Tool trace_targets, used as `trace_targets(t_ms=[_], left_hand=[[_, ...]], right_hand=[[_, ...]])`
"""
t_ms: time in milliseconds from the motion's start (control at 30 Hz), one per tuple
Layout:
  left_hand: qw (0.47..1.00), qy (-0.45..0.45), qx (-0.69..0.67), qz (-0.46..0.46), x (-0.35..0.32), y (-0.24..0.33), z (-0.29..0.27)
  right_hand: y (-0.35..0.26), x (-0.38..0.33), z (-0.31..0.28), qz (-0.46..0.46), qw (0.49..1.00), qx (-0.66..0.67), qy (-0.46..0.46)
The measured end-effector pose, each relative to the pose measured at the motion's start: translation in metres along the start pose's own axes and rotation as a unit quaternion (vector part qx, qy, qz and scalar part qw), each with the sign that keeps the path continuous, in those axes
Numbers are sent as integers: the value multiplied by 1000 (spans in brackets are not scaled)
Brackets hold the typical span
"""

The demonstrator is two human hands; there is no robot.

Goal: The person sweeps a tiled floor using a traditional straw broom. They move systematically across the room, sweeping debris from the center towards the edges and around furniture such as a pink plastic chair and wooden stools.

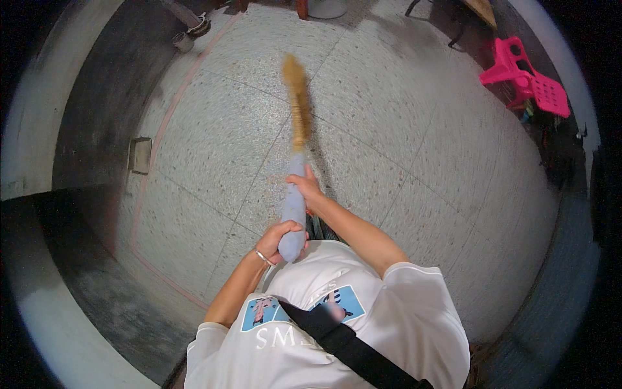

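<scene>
A long broom (299, 120) points straight ahead from my body, its far part yellow-brown and blurred, its near part a thick pale lavender handle (295, 201). My left hand (278, 238), with a pale band at the wrist, is closed round the handle close to its near end, at my waist. Farther up, my right hand (307, 188) grips the same handle. The far end of the broom extends over the speckled floor (389, 129); whether it touches the floor I cannot tell.
A bright pink plastic chair (525, 81) stands at the far right. Dark walls (97, 123) border the left, with a small square recess (140, 155) low down. A small pot-like container (183, 43) sits at the far left. Furniture legs (302, 9) show along the far edge.
</scene>
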State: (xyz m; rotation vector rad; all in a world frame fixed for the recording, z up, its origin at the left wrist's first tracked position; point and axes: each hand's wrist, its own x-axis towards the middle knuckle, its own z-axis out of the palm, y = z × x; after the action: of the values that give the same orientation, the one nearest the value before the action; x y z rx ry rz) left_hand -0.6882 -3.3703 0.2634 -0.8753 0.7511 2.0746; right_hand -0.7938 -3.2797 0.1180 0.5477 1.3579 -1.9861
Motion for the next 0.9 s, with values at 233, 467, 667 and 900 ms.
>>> trace_targets(t_ms=[233,467,667,900], left_hand=[[991,-100,-46,-75,47,10,-20],[992,-92,-64,-56,42,18,-40],[999,9,-44,7,30,31,7],[997,-17,64,40,81,64,98]], right_hand=[[-10,-8,-50,45,970,-1,239],[32,32,-34,64,984,6,164],[-18,45,-2,98,995,-7,-24],[-107,50,-65,3,998,69,9]])
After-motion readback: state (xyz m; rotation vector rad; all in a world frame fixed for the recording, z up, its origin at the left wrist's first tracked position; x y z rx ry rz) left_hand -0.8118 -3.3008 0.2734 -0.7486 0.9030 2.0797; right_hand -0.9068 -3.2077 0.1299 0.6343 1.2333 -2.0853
